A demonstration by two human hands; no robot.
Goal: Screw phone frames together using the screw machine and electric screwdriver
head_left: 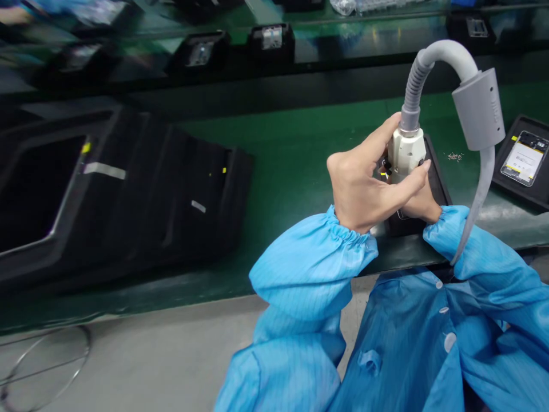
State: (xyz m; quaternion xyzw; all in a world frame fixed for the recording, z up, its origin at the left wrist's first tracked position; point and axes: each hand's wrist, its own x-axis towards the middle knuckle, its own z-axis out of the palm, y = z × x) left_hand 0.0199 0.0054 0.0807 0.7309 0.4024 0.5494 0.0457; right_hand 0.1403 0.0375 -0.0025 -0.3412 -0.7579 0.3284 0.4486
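My left hand is wrapped round a white and grey electric screwdriver, with the thumb across its front. A grey cable arches from the tool's top through a thick grey sleeve and down past my right forearm. Behind and below the screwdriver is my right hand, low over a black tray. Its fingers are mostly hidden by the left hand and the tool. Only slivers of what lies in the tray show, so the tool's tip and its contact are out of sight.
A heap of tiny screws lies on the green bench. At right, another black tray holds an opened phone. Stacked black trays fill the left. Trays with parts line the far side. A person's arm shows top left.
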